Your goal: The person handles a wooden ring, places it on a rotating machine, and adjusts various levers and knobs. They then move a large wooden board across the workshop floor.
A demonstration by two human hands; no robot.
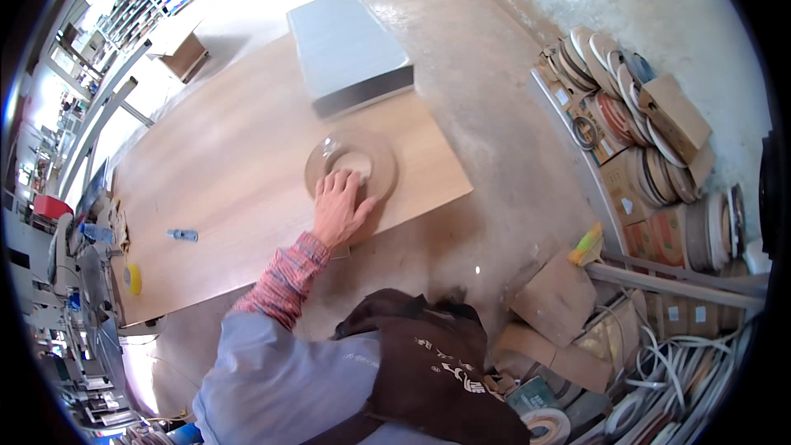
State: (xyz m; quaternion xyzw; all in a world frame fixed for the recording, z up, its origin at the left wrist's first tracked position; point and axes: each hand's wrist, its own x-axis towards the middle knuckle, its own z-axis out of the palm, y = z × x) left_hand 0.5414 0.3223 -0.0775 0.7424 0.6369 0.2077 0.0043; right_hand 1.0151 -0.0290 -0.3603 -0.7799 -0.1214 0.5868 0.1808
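My left hand (336, 206) reaches forward, palm down, onto a brown roll of edge banding (381, 161) lying flat on a wood-coloured panel (239, 173). The fingers are stretched out across the near part of the roll, with the tips at its centre hole. The thumb stands apart to the right, on the roll's near side. A reddish knit cuff covers the wrist below a blue-grey sleeve. Beyond the roll sits a long box-shaped stack (350, 49) with a grey top and a dark end. My right hand is not in view.
A small blue object (183, 235) and a yellow tape roll (133, 278) lie at the panel's left. Many banding rolls (651, 173) and cartons line the right wall. Cardboard pieces (554, 297) and loose strips (667, 379) clutter the lower right. Metal frames (107, 107) stand left.
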